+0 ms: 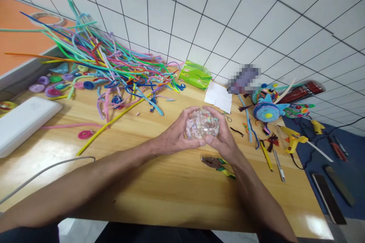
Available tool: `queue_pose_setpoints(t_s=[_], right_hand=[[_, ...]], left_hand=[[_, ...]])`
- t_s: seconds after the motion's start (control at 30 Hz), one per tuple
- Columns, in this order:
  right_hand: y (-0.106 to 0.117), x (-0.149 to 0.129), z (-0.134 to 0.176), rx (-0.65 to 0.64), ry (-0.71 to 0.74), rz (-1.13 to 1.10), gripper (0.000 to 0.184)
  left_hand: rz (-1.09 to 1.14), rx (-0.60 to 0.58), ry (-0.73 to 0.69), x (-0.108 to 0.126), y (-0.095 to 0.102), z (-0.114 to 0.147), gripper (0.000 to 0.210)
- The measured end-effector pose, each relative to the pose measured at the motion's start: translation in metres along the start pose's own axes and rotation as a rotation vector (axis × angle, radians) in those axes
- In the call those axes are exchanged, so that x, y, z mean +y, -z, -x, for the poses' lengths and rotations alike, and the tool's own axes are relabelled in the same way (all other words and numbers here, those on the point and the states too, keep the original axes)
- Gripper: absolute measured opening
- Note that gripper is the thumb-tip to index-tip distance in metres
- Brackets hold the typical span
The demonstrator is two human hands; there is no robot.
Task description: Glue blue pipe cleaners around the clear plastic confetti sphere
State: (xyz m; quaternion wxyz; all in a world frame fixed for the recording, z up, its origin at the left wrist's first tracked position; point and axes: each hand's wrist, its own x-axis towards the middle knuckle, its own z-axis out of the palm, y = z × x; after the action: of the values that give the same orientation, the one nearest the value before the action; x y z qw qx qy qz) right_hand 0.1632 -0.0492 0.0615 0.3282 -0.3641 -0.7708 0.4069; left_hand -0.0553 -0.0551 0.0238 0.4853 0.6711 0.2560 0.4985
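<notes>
A clear, round ball-like thing [202, 123] with colourful bits in it is held over the middle of the wooden table [159, 182]. My left hand [182, 131] wraps its left side, thumb along the bottom. Around the right side curls my right hand [224, 133], its thumb pressed on the lower front. Both thumbs nearly meet beneath it. Pliers [218, 165] with green and yellow handles lie below my right hand, partly hidden by the forearm. Behind the hands rests a white sheet of paper [218, 97].
Tangled pipe cleaners [114, 64] and small coils cover the back left. A white box-shaped device [28, 125] stands at left. On the right are a yellow glue gun [293, 138], a yellow cutter [266, 155], a pen [279, 166] and a blue coiled fish [268, 112]. A green packet [195, 74] leans near the tiled wall.
</notes>
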Motion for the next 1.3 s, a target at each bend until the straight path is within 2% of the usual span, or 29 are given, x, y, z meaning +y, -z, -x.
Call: queue_pose_setpoints(t_s=[0.13,0.23,0.3,0.37,0.47,0.6,0.8,0.97,1.1,1.3], right_hand=[[0.001,-0.006,0.001,0.01,0.02,0.018,0.089],[0.001,-0.008,0.003,0.022,-0.02,0.004,0.084],[-0.001,-0.009,0.004,0.038,-0.026,-0.01,0.079],[-0.003,-0.008,0.004,0.053,-0.007,-0.018,0.077],[-0.006,-0.006,0.003,0.081,0.034,0.012,0.079],[-0.009,-0.003,0.003,0.11,0.066,0.04,0.079],[-0.01,0.0,0.003,0.121,0.087,0.031,0.076],[-0.01,0.0,0.003,0.13,0.095,0.077,0.076],[-0.007,-0.003,0.001,0.122,0.166,0.15,0.074],[-0.005,-0.002,0.0,0.104,0.24,0.224,0.074]], left_hand=[[-0.265,0.068,-0.255,-0.006,0.001,0.0,0.094],[-0.354,0.062,-0.311,-0.007,0.002,0.002,0.109],[-0.327,0.017,-0.301,-0.004,0.002,0.004,0.108],[-0.258,-0.011,-0.252,0.001,0.002,0.007,0.09],[-0.119,0.03,-0.087,0.007,0.0,0.01,0.067],[0.007,0.086,0.038,0.009,-0.004,0.009,0.069],[0.203,0.073,0.132,0.009,-0.006,0.006,0.072],[0.19,0.067,0.125,0.011,-0.005,0.007,0.07],[0.143,0.037,0.089,0.01,-0.004,0.007,0.07],[0.02,-0.011,-0.06,0.005,0.0,0.007,0.075]])
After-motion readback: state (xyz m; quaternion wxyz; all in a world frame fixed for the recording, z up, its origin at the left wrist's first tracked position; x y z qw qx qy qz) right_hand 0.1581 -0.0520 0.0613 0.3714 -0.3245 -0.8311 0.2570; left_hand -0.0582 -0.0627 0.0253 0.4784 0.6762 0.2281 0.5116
